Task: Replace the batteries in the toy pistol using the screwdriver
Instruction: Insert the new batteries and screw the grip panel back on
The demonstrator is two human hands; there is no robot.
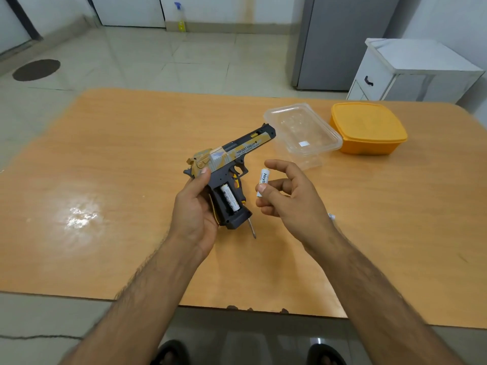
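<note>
My left hand point(196, 206) grips the tan and black toy pistol point(232, 156) by its handle, above the wooden table point(105, 196), muzzle pointing to the far right. The grip's battery bay lies open, with one white battery point(229, 200) seated inside. My right hand point(288, 192) pinches a second white battery point(263, 181) between thumb and fingers, just right of the handle. The screwdriver's metal tip point(252, 229) pokes out on the table below the pistol; its handle is mostly hidden behind the grip.
A clear plastic container point(303, 130) and an orange lidded box point(367, 127) sit at the table's far right. A small white object point(331, 216) peeks out behind my right wrist. A white cabinet point(411, 72) and grey fridge point(340, 40) stand beyond the table.
</note>
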